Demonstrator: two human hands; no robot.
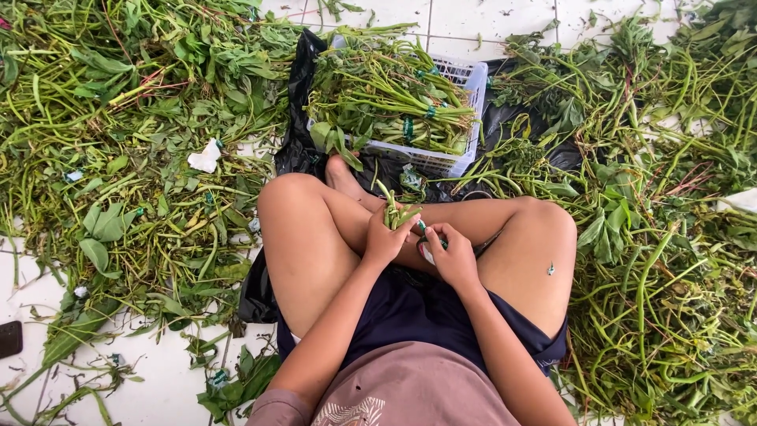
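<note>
I sit cross-legged on a tiled floor. My left hand [385, 237] is closed around a small bunch of green stems [396, 211] that stick up from the fist. My right hand [449, 251] is right beside it, pinching a green band or tape [424, 229] near the bunch. Ahead of my feet stands a white plastic basket [467, 79] filled with tied bundles of green stems [386, 91].
Loose leafy greens cover the floor in a big heap on the left [118, 118] and another on the right [670, 237]. A black plastic sheet [296, 150] lies under the basket and my legs. A dark flat object [9, 338] lies at the far left edge.
</note>
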